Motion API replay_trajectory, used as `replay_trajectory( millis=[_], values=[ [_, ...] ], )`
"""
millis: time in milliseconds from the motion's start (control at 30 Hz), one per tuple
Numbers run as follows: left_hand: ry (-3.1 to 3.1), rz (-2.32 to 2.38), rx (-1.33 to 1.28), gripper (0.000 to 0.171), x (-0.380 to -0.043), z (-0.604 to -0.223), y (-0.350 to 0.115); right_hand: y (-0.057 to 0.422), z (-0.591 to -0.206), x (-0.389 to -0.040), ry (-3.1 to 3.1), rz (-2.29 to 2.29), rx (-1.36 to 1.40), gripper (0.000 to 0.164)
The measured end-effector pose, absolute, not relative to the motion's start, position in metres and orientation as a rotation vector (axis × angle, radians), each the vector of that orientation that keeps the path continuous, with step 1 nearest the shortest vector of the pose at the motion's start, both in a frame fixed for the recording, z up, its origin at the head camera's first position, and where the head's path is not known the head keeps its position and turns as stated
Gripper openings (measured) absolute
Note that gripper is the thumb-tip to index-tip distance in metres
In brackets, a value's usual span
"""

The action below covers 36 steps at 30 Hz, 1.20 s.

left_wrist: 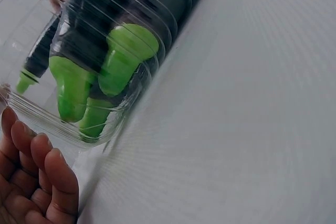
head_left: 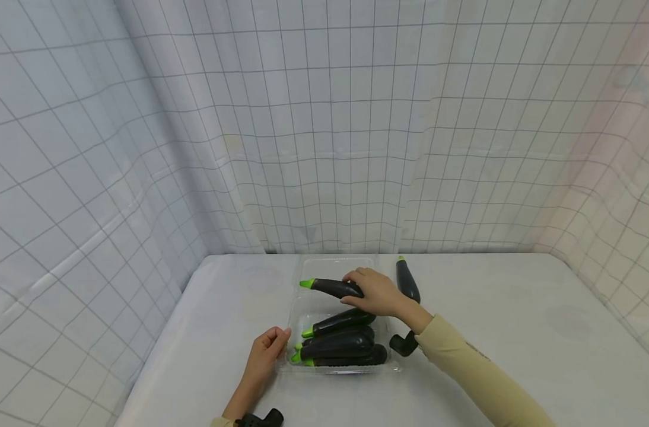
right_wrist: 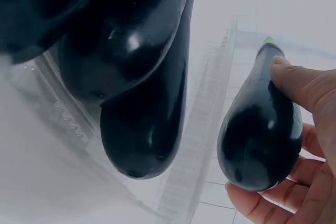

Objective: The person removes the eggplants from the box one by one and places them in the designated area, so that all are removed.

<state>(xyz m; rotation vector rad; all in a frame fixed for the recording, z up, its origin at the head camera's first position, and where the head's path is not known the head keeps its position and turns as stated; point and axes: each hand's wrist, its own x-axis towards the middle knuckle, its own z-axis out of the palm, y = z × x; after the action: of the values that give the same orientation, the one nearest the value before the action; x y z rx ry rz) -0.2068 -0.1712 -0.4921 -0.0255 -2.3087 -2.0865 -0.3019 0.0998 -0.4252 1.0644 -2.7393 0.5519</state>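
My right hand (head_left: 375, 292) holds a dark eggplant (head_left: 332, 287) with a green stem over the back of a clear plastic container (head_left: 298, 320). In the right wrist view, the thumb lies along the neck of this eggplant (right_wrist: 260, 124) and the fingers curve around its far side. Several more eggplants (head_left: 337, 344) lie crosswise in the container, stems to the left. At the container's left rim, my left hand (head_left: 266, 353) pinches the edge with fingertips. Through the clear wall, the left wrist view shows green stems (left_wrist: 73, 90) close to the fingers (left_wrist: 60, 174).
Another eggplant (head_left: 407, 281) lies on the white table (head_left: 495, 332) right of the container, partly behind my right wrist. A clear lid part (head_left: 335, 264) extends toward the back edge. White gridded curtains (head_left: 324, 148) surround the table.
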Motion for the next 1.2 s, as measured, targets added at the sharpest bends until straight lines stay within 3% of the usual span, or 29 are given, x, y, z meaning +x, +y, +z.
replay_trajectory(
  millis=[767,1200],
  values=[
    [-2.252,-2.042,-0.049,0.035,-0.220,-0.526,-0.175,0.117,-0.425,-0.301,-2.644,0.809,0.762,0.043],
    [-2.301,-2.057,-0.063,0.030,-0.209,-0.499,-0.172,0.133,-0.432,-0.306,-2.516,0.949,0.548,0.044]
  ],
)
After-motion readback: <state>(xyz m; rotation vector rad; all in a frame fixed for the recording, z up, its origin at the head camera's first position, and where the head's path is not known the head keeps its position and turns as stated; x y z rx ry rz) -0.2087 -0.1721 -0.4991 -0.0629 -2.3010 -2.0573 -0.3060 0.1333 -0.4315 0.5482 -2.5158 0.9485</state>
